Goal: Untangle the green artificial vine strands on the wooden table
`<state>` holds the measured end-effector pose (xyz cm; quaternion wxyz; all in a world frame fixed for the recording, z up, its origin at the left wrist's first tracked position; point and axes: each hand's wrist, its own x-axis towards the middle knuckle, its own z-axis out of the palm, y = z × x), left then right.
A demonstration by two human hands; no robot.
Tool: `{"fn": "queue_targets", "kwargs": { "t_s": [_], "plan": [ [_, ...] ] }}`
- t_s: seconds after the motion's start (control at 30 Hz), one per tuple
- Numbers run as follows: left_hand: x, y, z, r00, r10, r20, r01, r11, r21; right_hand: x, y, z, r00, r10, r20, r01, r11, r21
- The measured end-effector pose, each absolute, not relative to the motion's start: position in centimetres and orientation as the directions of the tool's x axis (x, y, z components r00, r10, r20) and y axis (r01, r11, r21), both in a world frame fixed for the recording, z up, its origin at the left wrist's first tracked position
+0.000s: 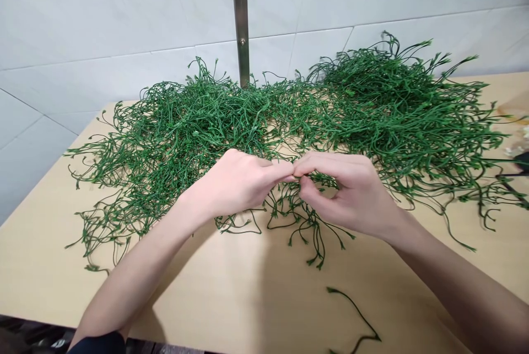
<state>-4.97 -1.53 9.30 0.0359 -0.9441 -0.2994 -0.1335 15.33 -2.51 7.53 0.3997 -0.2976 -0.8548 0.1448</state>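
A wide heap of thin green plastic stems (289, 117) lies across the back half of a light wooden table (248, 299). My left hand (239, 183) and my right hand (351, 191) meet fingertip to fingertip at the heap's front edge. Both are closed in a pinch on a small branching green stem piece (301, 219), which hangs down beneath them toward the table. My forearms reach in from the lower corners.
A single loose green stem (355, 315) lies on the table near the front. A metal post (241, 18) stands against the white tiled wall behind the heap. Small pale and dark items (518, 150) sit at the right edge.
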Motion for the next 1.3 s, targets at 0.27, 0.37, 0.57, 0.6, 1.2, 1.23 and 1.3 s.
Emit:
{"fn": "queue_targets", "kwargs": {
  "t_s": [0.27, 0.37, 0.57, 0.6, 1.2, 1.23, 1.3],
  "plan": [
    [-5.3, -1.5, 10.0, 0.800, 0.575, 0.170, 0.562, -0.818, 0.124, 15.8, -1.9, 6.9, -0.626, 0.507, 0.593, 0.295, 0.858, -0.421],
    [-5.3, -1.4, 10.2, 0.796, 0.594, 0.119, 0.579, -0.804, 0.138, 15.9, -1.7, 6.7, -0.669, 0.483, 0.565, 0.286, 0.869, -0.404],
    [-5.2, -1.4, 10.1, 0.794, 0.599, 0.101, 0.581, -0.798, 0.160, 16.0, -1.5, 6.7, -0.677, 0.466, 0.570, 0.260, 0.876, -0.407],
    [-5.2, -1.4, 10.0, 0.796, 0.597, 0.101, 0.578, -0.799, 0.165, 16.0, -1.5, 6.7, -0.677, 0.467, 0.569, 0.258, 0.875, -0.411],
    [-5.5, -0.9, 9.6, 0.660, 0.692, 0.293, 0.694, -0.710, 0.115, 16.4, -0.4, 6.3, -0.587, 0.560, 0.586, 0.400, 0.829, -0.391],
    [-5.4, -1.1, 9.8, 0.632, 0.713, 0.303, 0.699, -0.693, 0.175, 16.3, -0.5, 6.4, -0.589, 0.580, 0.562, 0.409, 0.814, -0.412],
    [-5.2, -1.4, 10.1, 0.580, 0.752, 0.313, 0.683, -0.659, 0.315, 16.0, -0.8, 6.4, -0.600, 0.608, 0.520, 0.417, 0.792, -0.446]
  ]
}}
